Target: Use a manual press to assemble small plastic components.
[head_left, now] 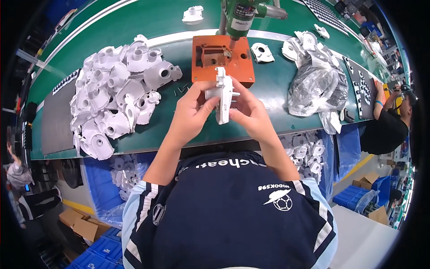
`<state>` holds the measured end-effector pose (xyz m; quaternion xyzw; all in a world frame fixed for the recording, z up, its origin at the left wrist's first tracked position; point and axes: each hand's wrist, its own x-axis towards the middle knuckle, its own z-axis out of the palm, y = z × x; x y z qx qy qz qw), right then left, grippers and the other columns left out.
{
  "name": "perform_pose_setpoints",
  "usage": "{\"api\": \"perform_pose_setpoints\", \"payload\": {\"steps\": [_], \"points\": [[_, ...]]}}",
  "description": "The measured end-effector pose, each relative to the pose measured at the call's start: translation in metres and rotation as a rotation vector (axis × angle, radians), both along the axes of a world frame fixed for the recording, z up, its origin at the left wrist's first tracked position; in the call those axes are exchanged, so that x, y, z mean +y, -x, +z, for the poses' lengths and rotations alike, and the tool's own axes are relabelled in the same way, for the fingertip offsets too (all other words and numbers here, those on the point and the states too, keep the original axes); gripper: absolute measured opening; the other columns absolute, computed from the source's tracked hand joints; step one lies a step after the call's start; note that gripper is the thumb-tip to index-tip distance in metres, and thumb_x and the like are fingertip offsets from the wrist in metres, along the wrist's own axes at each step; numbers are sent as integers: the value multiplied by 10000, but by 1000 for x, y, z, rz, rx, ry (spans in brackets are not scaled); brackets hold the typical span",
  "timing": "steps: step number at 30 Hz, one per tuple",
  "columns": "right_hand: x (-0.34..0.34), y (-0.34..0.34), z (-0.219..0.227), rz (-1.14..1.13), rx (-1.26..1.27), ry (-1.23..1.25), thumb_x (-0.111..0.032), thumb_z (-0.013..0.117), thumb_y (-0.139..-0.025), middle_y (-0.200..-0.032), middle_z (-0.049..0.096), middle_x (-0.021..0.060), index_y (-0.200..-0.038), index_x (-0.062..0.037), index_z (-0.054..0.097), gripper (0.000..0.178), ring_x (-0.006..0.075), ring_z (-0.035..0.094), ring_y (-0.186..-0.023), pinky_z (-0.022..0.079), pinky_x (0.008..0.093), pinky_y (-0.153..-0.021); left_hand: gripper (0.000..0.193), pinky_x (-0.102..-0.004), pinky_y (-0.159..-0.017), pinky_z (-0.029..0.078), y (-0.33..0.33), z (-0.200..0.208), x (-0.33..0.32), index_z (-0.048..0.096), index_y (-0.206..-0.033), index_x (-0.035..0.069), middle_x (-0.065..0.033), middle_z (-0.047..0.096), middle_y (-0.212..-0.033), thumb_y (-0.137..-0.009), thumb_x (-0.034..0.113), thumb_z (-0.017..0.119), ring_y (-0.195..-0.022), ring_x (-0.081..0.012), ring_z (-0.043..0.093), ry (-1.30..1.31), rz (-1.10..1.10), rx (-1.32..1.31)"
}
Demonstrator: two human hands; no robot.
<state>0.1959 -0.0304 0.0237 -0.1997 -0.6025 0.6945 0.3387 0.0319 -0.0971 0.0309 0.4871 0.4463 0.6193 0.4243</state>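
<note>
White plastic housing [222, 95] between left hand [191, 110] and right hand [251, 112].

Bright, even overhead light falls on the green surface [112, 27], casting only soft, short shadows. Glare whitens the pile of white plastic housings [116, 94] and glints off a clear plastic bag [318, 87]. Fisheye distortion bends straight edges; black vignetting rims the corners.

Single head view, looking steeply down, close over green workbench [134, 18]; fisheye.
</note>
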Motion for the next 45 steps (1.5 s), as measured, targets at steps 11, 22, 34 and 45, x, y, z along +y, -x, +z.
{"api": "perform_pose_setpoints", "payload": {"steps": [11, 22, 34, 45], "points": [[-1, 2, -3, 45, 71, -62, -106, 721, -774, -1291, 453, 139, -1407, -14, 285, 775, 227, 497, -1129, 463, 358, -899, 274, -252, -771, 476, -9, -11, -5, 501, -1166, 25, -56, 550, -1005, -896, -24, 505, -903, -129, 573, -91, 35, 14], [-5, 1, -1, -360, -229, -551, -141, 757, -701, -1263, 432, 153, -1388, -66, 300, 828, 271, 476, -1121, 395, 369, -948, 573, -340, -966, 358, -45, -17, -3, 229, -1289, 68, -126, 464, -1157, -850, 36, 596, -1127, -203, 450, -191, 125, -344], [90, -178, -30, -1236, -805, -592, -108, 567, -802, -842, 651, 120, -1014, -23, 589, 229, 200, 614, -710, 479, 309, -639, 187, -311, -706, 492, 25, 10, 47, 595, -970, 22, -126, 627, -957, -786, 26, 630, -803, -273, 611, -331, 351, 935], [114, -209, -73, -934, -1157, -498, -107, 603, -772, -750, 636, 176, -826, 12, 578, 133, 303, 621, -699, 476, 369, -656, 125, -389, -745, 518, 41, -23, 109, 530, -905, 71, -111, 599, -952, -792, 88, 581, -903, -300, 613, -381, 288, 1448]]}}
